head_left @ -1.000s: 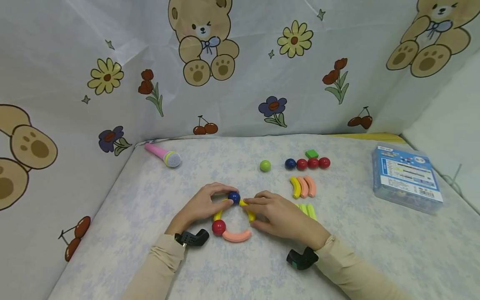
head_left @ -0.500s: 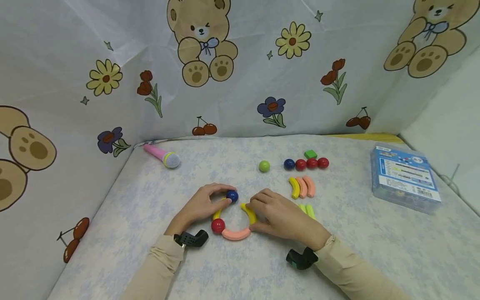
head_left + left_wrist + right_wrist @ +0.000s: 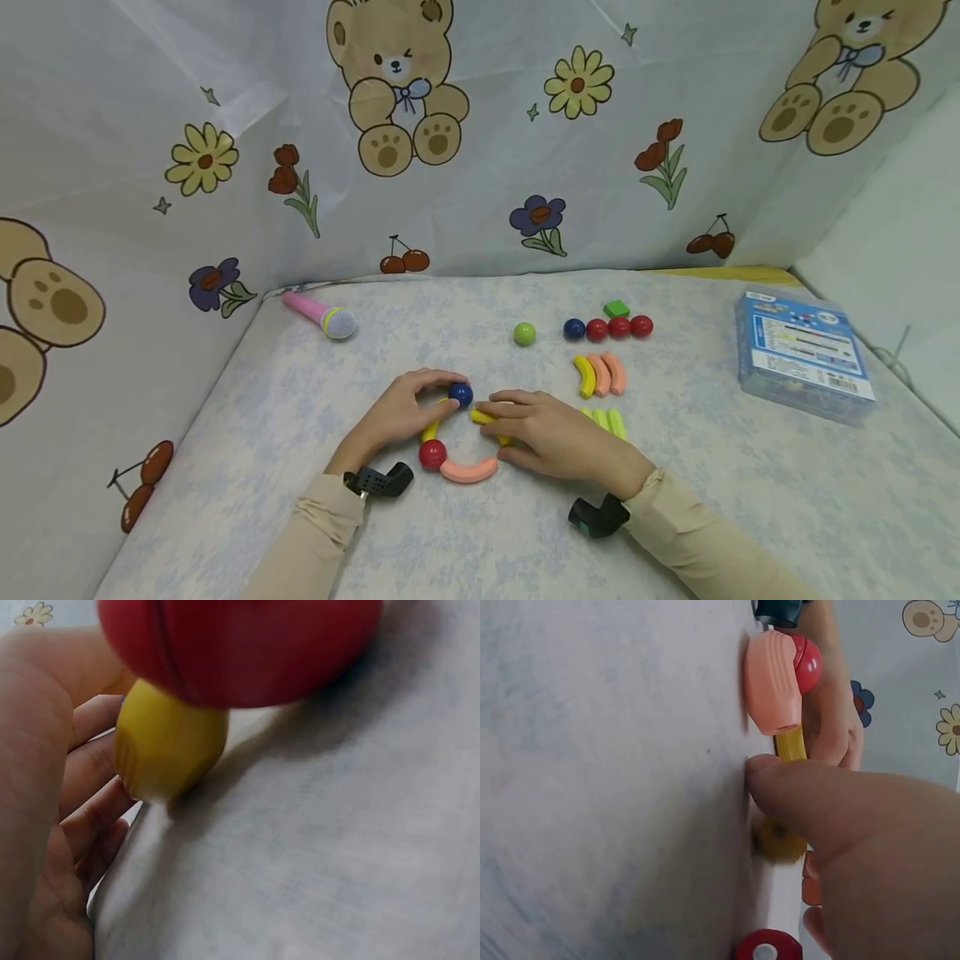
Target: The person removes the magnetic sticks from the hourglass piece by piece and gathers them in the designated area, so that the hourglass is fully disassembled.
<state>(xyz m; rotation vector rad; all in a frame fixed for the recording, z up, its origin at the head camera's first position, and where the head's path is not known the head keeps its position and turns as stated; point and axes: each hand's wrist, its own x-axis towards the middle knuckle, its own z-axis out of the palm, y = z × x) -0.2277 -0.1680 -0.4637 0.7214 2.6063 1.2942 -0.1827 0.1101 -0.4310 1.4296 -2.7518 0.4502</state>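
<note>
My left hand [image 3: 397,414] pinches a blue ball [image 3: 461,394] between thumb and fingertips. From that ball a curved yellow piece [image 3: 431,430] leads down to a red ball [image 3: 432,455], and a curved pink piece [image 3: 468,472] lies beside the red one. In the left wrist view the yellow piece [image 3: 169,742] and red ball [image 3: 247,649] loom large. My right hand [image 3: 558,437] holds a second curved yellow piece [image 3: 483,417], partly hidden under its fingers, with its tip just apart from the blue ball. The right wrist view shows the right thumb [image 3: 780,776] beside this piece [image 3: 778,838].
Right of the hands lie light green sticks [image 3: 606,419], and curved yellow and pink pieces [image 3: 602,375]. Farther back are a green ball [image 3: 524,334], a row of blue and red balls [image 3: 607,328] and a green block [image 3: 617,308]. A toy microphone [image 3: 321,316] and plastic box [image 3: 806,354] flank them.
The right hand's yellow piece has turned, its far end swinging left toward the blue ball and its near end away from the pink piece. The right fingers now reach over it. The left hand barely moves.
</note>
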